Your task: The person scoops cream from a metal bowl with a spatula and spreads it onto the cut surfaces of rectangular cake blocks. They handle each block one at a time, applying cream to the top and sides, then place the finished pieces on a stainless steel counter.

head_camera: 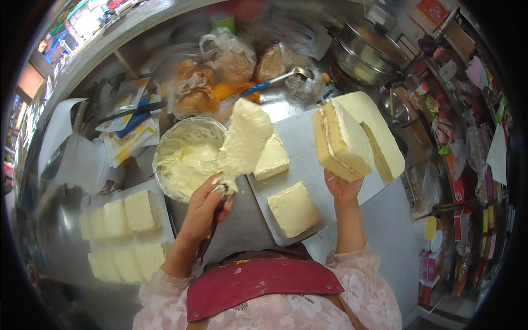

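My left hand [206, 206] grips the handle of a spatula, its blade [246, 140] thickly coated with pale yellow cream and raised over the work table. Beside it is a round bowl of cream [187, 156]. On the right, my right hand [343, 187] supports a layered sponge cake block [342, 144] from below, tilted, with a white filling line and cream on one face. Two cream-covered cake squares, a nearer one [294, 209] and a farther one [272, 156], lie on a metal tray [297, 136]. The spatula blade partly hides the farther square.
A large cream-topped cake slab [371, 123] lies behind the held block. Several coated cakes [142, 210] stand in two rows on a left tray. Farther back are tied plastic bags [231, 57], a blue-handled spoon [274, 80], and a lidded steel pot [367, 53]. Crowded shelves [458, 165] line the right.
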The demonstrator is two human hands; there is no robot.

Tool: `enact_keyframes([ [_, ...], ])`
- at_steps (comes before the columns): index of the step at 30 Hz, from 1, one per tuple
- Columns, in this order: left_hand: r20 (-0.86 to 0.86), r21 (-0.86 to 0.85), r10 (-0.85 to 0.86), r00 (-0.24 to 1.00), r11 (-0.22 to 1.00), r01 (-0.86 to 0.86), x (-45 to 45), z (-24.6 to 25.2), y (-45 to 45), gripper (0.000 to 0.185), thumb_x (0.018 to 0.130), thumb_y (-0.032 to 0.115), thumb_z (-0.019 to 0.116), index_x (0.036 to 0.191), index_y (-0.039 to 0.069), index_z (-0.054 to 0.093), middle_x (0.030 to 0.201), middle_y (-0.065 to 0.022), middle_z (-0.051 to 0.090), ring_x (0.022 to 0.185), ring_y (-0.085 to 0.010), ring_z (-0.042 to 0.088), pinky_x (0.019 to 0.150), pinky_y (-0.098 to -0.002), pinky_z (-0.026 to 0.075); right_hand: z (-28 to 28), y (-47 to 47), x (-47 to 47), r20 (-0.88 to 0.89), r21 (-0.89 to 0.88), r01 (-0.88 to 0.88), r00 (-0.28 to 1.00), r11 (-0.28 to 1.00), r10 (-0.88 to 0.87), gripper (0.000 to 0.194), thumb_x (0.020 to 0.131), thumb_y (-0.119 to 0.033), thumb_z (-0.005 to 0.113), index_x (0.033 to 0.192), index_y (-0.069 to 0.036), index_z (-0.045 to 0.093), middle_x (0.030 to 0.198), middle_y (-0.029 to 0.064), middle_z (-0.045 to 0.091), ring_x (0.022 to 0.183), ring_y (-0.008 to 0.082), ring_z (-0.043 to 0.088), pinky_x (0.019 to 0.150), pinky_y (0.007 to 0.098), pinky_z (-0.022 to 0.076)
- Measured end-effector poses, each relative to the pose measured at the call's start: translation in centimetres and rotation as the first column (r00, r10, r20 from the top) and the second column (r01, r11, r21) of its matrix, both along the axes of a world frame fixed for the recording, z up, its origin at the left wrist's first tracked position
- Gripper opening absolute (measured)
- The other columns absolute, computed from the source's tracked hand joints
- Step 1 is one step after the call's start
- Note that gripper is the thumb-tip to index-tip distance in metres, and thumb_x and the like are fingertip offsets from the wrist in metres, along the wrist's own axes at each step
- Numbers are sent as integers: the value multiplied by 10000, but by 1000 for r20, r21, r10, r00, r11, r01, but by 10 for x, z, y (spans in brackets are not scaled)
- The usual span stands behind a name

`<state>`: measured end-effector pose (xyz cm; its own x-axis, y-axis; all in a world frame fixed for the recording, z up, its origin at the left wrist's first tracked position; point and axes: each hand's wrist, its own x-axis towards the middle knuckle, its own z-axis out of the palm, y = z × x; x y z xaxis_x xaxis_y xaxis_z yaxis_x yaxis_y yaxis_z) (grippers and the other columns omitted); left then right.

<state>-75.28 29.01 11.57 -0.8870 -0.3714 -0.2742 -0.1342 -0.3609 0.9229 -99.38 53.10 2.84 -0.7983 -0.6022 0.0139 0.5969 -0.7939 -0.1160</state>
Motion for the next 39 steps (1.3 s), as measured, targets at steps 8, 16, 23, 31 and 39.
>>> enact_keyframes([
  [8, -121, -493, 33, 992, 865, -89, -3, 10, -2, 400, 963, 27, 487, 1360, -12, 514, 926, -54, 577, 779, -128, 521, 768, -241, 441, 39, -44, 51, 85, 31, -231, 970, 973, 227, 600, 933, -426, 593, 1419, -100, 458, 1398, 142, 542, 1223, 325, 587, 859, 478, 603],
  [16, -171, -932, -163, 972, 347, -106, 21, 17, 2, 560, 774, -56, 567, 1327, 33, 568, 815, -129, 509, 687, -289, 560, 630, -364, 469, 43, -56, 59, 134, -1, -240, 962, 971, 238, 572, 927, -385, 619, 1394, -85, 483, 1375, 132, 562, 1197, 308, 602, 919, 473, 576],
  [23, -286, -892, -45, 957, 377, -249, 21, 25, -4, 568, 769, -71, 580, 1327, 34, 579, 814, -127, 512, 657, -291, 539, 594, -379, 452, 38, -55, 61, 25, -224, -352, 930, 909, 367, 617, 956, -391, 586, 1472, -116, 390, 1463, 204, 441, 1264, 370, 534, 873, 458, 589],
  [31, -274, -962, -138, 952, 54, -269, 31, 32, -3, 596, 701, -73, 621, 1282, 59, 626, 775, -108, 515, 616, -266, 542, 549, -382, 447, 23, -58, 62, -104, 185, -51, 992, 981, 71, 641, 954, -398, 581, 1480, -101, 369, 1476, 185, 438, 1277, 345, 527, 901, 448, 576],
  [39, -286, -890, 10, 958, 368, -269, 12, 25, -8, 539, 765, -69, 579, 1300, 2, 575, 803, -126, 525, 671, -281, 557, 592, -366, 457, 34, -69, 73, 85, -157, -376, 916, 913, 392, 614, 925, -420, 606, 1434, -120, 441, 1393, 195, 513, 1195, 363, 582, 845, 489, 596],
])
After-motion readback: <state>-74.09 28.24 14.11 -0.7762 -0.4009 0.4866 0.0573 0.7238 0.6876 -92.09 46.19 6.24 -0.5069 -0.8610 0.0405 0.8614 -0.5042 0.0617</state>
